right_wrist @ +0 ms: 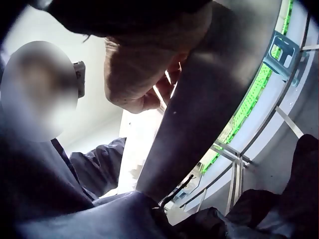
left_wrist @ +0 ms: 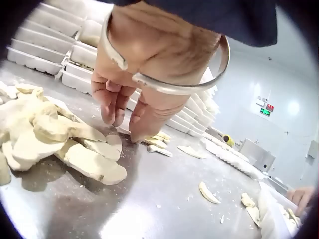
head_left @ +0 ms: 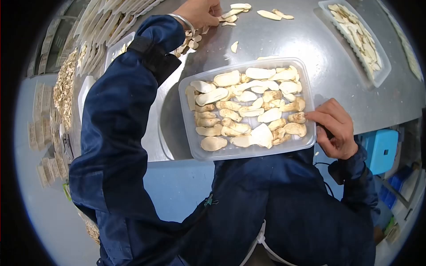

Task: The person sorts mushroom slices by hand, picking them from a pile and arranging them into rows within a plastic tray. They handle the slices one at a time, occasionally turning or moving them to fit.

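A clear plastic tray (head_left: 188,133) with rows of pale slices (head_left: 262,135) lies at the table's front edge in the head view. My right hand (head_left: 335,128) grips its right rim, fingertips over the edge; the right wrist view shows this hand (right_wrist: 144,74) at the tray's pale side, its fingertips partly hidden. Beyond the tray's far left corner, my left hand (head_left: 199,14) reaches down among loose slices (head_left: 230,18). In the left wrist view the left hand (left_wrist: 142,74) points its bent fingers at the metal table, beside a slice pile (left_wrist: 50,129); no slice shows clearly between them.
Another filled tray (head_left: 385,73) stands at the right of the metal table (head_left: 284,40). Stacked white trays (head_left: 104,22) rise at the back left. A blue box (head_left: 382,150) is below the table on the right. Single slices (head_left: 268,15) lie scattered at the back.
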Demonstrator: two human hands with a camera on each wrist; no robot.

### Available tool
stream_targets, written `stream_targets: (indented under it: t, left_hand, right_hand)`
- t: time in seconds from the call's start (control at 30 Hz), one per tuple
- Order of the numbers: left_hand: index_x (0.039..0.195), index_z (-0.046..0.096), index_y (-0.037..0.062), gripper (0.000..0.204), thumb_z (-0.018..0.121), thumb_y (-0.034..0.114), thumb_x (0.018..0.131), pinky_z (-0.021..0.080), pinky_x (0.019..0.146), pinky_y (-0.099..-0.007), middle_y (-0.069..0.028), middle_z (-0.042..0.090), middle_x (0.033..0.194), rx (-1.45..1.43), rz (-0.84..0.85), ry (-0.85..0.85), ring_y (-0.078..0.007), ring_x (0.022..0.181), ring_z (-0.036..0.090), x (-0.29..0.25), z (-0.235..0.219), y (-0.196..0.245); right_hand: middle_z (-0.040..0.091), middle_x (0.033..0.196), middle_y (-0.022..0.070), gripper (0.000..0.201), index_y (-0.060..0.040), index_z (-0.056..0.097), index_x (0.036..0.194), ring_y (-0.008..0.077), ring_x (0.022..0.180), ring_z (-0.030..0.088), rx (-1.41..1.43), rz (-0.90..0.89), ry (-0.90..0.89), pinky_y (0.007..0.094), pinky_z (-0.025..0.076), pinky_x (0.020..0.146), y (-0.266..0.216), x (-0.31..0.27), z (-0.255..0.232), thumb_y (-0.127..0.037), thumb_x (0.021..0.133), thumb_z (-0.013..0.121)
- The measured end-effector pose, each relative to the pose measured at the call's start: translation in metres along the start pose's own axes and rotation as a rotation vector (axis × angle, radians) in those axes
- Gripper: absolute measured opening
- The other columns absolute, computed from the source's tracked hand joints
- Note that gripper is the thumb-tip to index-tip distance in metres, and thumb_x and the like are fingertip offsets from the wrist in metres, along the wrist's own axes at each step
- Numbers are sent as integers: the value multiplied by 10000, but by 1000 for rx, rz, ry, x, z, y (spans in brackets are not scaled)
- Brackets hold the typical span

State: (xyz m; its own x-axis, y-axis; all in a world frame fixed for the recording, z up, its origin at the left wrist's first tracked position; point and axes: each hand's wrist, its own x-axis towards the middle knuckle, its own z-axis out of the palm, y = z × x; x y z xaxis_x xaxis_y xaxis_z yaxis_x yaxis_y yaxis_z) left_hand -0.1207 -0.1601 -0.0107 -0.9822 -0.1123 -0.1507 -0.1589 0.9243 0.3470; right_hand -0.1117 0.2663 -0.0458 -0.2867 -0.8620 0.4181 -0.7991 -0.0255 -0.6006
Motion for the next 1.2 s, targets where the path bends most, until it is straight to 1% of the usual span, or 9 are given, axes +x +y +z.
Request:
stream_targets:
  t: [0.13,0.27,0.3,0.37,0.53,0.73,0.93,1.13,1.2]
  left_hand:
    - [809,706,3,241,735,241,837,529,617,-380,-191,703,742,253,170,116,-284,629,691,-1,6,-8]
    - [896,739,-5,227,712,208,822,537,683,-416,-229,699,786,82,114,134,-359,739,700,-34,-14,-5]
    - [1114,703,-40,271,687,166,939,535,757,-308,-66,721,875,1,198,62,-150,798,655,-43,-18,-31]
    - [1059,720,-24,228,692,170,942,518,709,-281,-48,714,855,-32,92,-2,-117,784,642,-100,-36,33]
    - [1044,752,35,162,730,-10,890,443,659,-255,-29,732,893,-401,94,-199,-91,754,595,-208,-5,83]
    - [968,704,23,86,741,5,892,506,679,-294,-42,703,847,-532,-89,-368,-120,752,645,-242,21,82]
    - [963,700,31,143,743,-30,841,521,678,-334,-75,670,861,-320,184,-223,-217,751,644,-243,29,84]
    - [929,698,16,137,736,-47,813,508,691,-325,-82,643,862,-250,169,-49,-223,741,622,-235,19,82]
    - [953,699,-4,156,721,-62,810,485,675,-284,-71,641,848,-182,-7,174,-157,724,589,-222,8,63]
  right_hand:
    - [661,871,142,431,23,713,1072,282,757,590,-9,-1,-2,370,486,666,1,-1,0,49,657,597]
    - [659,871,145,431,25,711,1074,283,752,585,-4,-8,6,371,482,665,2,-1,1,59,661,594]
    - [658,872,146,431,26,711,1075,283,751,583,0,-11,7,371,480,664,2,-1,1,61,662,593]
    - [657,875,147,430,26,711,1077,285,750,579,5,0,6,371,476,662,1,-2,1,66,666,591]
    - [657,897,150,421,23,707,1083,294,752,573,31,21,-20,370,468,660,3,-3,1,68,682,585]
    - [657,898,155,416,28,704,1078,292,761,578,20,-7,-12,374,471,663,4,-2,2,51,683,577]
    - [658,898,157,409,30,704,1067,296,761,581,12,1,-15,372,475,668,3,-2,1,53,680,574]
    - [656,897,158,411,33,704,1063,300,761,584,17,2,-6,374,477,669,2,-1,1,60,674,576]
    - [655,896,157,412,34,704,1061,300,760,583,17,-8,-6,377,478,669,1,0,0,65,671,576]
